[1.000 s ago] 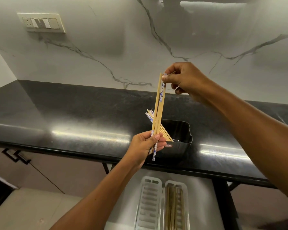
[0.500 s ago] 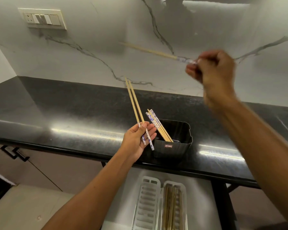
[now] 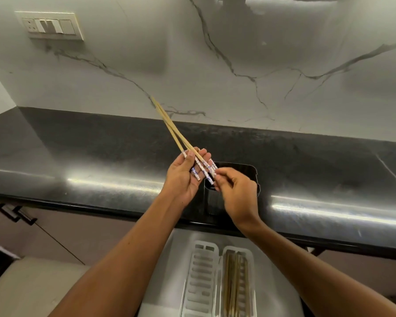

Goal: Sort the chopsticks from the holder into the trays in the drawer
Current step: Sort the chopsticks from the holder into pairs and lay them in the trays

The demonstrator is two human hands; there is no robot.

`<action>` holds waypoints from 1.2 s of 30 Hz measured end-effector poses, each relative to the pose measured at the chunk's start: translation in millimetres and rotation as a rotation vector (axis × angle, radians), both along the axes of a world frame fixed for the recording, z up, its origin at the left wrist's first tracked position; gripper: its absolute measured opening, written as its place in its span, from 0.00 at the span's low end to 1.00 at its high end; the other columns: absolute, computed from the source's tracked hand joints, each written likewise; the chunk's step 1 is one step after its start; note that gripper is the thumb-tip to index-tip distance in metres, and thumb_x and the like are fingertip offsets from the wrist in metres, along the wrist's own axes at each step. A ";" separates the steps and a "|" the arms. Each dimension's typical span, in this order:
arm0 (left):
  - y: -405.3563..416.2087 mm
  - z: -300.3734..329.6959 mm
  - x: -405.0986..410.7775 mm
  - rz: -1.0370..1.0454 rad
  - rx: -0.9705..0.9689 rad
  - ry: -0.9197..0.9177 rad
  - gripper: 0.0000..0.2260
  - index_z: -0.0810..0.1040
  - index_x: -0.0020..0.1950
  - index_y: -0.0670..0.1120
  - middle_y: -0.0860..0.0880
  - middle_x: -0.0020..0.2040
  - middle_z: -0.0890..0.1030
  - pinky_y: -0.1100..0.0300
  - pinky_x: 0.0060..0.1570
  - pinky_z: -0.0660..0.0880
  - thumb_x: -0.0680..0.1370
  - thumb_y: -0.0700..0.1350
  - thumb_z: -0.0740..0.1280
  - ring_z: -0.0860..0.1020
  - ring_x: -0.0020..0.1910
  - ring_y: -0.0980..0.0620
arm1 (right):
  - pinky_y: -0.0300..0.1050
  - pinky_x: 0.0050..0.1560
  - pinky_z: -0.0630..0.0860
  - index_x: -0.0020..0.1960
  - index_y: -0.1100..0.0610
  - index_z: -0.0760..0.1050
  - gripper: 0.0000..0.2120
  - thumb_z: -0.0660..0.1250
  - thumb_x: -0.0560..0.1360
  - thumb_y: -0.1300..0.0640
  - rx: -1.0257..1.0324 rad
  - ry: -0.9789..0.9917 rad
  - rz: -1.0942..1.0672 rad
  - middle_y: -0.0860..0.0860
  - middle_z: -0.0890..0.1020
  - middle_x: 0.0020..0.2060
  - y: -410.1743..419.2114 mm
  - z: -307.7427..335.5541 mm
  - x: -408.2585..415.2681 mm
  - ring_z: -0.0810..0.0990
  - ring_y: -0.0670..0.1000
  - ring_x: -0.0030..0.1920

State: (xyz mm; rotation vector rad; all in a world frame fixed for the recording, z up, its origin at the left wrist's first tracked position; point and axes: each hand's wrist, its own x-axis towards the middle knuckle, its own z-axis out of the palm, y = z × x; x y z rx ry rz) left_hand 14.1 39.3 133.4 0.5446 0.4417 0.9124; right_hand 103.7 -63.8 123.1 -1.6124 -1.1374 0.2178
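Note:
My left hand (image 3: 183,179) is palm up over the counter's front edge. It holds a few bamboo chopsticks (image 3: 172,129) with blue-and-white patterned ends, the thumb on top of them. Their tips point up and to the left. My right hand (image 3: 238,195) is just right of it, its fingertips pinching the patterned end of a chopstick in that bundle. The black holder (image 3: 252,170) stands on the counter behind both hands, and its inside is mostly hidden. Below, the open drawer (image 3: 272,259) has a white slotted tray (image 3: 202,282) and a second tray (image 3: 249,294) with dark chopsticks in it.
The black counter (image 3: 101,161) runs left to right below a marble wall. A switch plate (image 3: 49,26) sits high on the left of the wall. Cabinet handles (image 3: 14,213) are at the lower left.
My right hand swung down from the upper right with one chopstick and now meets the bundle in my left hand. My left hand rose a little and turned palm up.

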 end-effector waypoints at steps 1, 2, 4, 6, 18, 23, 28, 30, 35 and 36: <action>-1.0 0.4 0.4 -0.005 0.010 0.008 0.09 0.78 0.52 0.38 0.42 0.44 0.86 0.53 0.43 0.83 0.82 0.40 0.60 0.85 0.44 0.47 | 0.34 0.42 0.79 0.54 0.57 0.80 0.08 0.65 0.77 0.62 -0.027 -0.044 0.025 0.47 0.83 0.42 -1.1 -3.3 -1.6 0.81 0.42 0.42; -1.6 0.5 0.9 -0.014 0.027 0.024 0.09 0.78 0.52 0.38 0.42 0.44 0.85 0.53 0.44 0.83 0.81 0.41 0.60 0.85 0.44 0.47 | 0.35 0.42 0.79 0.54 0.57 0.80 0.08 0.65 0.77 0.61 -0.053 -0.069 0.050 0.46 0.82 0.42 -1.9 -5.9 -3.0 0.81 0.42 0.41; -3.2 0.0 0.6 -0.036 0.071 0.069 0.09 0.79 0.52 0.39 0.43 0.43 0.85 0.54 0.45 0.83 0.81 0.41 0.60 0.85 0.43 0.48 | 0.35 0.41 0.78 0.52 0.57 0.80 0.07 0.65 0.77 0.59 -0.113 -0.095 0.087 0.47 0.82 0.41 -2.6 -8.2 -3.8 0.80 0.41 0.40; -4.5 -1.7 0.1 -0.047 0.118 0.111 0.09 0.79 0.52 0.40 0.43 0.42 0.84 0.56 0.44 0.83 0.81 0.41 0.60 0.85 0.42 0.49 | 0.31 0.38 0.75 0.50 0.57 0.80 0.06 0.65 0.77 0.58 -0.134 -0.119 0.103 0.45 0.82 0.39 -1.5 -6.3 -1.3 0.79 0.39 0.38; -19.6 -8.8 0.8 -0.122 0.626 0.453 0.07 0.78 0.52 0.37 0.45 0.40 0.82 0.59 0.47 0.81 0.81 0.37 0.62 0.82 0.38 0.54 | 0.33 0.39 0.76 0.56 0.56 0.77 0.09 0.64 0.78 0.54 -0.068 0.077 0.164 0.46 0.84 0.42 30.5 75.2 24.9 0.80 0.36 0.34; -20.2 -16.0 -6.2 -0.105 0.859 0.670 0.08 0.79 0.45 0.45 0.50 0.38 0.80 0.62 0.47 0.80 0.80 0.38 0.62 0.80 0.39 0.55 | 0.30 0.37 0.76 0.47 0.53 0.76 0.05 0.64 0.78 0.53 -0.105 -0.018 0.173 0.45 0.82 0.36 40.0 67.9 14.7 0.81 0.38 0.35; -4.5 -29.3 -25.2 -0.069 0.980 0.863 0.06 0.80 0.47 0.47 0.38 0.41 0.81 0.37 0.48 0.77 0.79 0.46 0.64 0.79 0.43 0.36 | 0.31 0.38 0.78 0.48 0.56 0.75 0.06 0.63 0.78 0.54 -0.133 -0.078 0.196 0.46 0.82 0.37 54.0 48.5 2.1 0.82 0.43 0.38; 2.0 -32.3 -32.8 0.003 0.960 0.862 0.03 0.79 0.48 0.53 0.39 0.40 0.81 0.37 0.48 0.78 0.78 0.47 0.66 0.79 0.43 0.36 | 0.30 0.36 0.77 0.49 0.58 0.76 0.07 0.63 0.79 0.55 -0.127 -0.062 0.219 0.49 0.82 0.38 59.5 41.5 -4.5 0.82 0.44 0.38; 20.0 -44.8 -43.9 0.118 0.952 0.956 0.03 0.81 0.47 0.46 0.40 0.41 0.83 0.40 0.47 0.78 0.77 0.43 0.67 0.81 0.43 0.39 | 0.42 0.41 0.81 0.50 0.61 0.75 0.07 0.62 0.79 0.57 -0.116 -0.013 0.265 0.55 0.83 0.40 76.1 24.6 -21.5 0.82 0.50 0.39; 23.8 -48.8 -45.4 0.133 0.948 0.984 0.03 0.81 0.47 0.44 0.41 0.41 0.83 0.41 0.47 0.79 0.77 0.42 0.68 0.81 0.42 0.40 | 0.45 0.41 0.81 0.49 0.61 0.75 0.07 0.62 0.79 0.57 -0.123 0.003 0.276 0.56 0.82 0.40 79.2 20.2 -24.1 0.82 0.52 0.38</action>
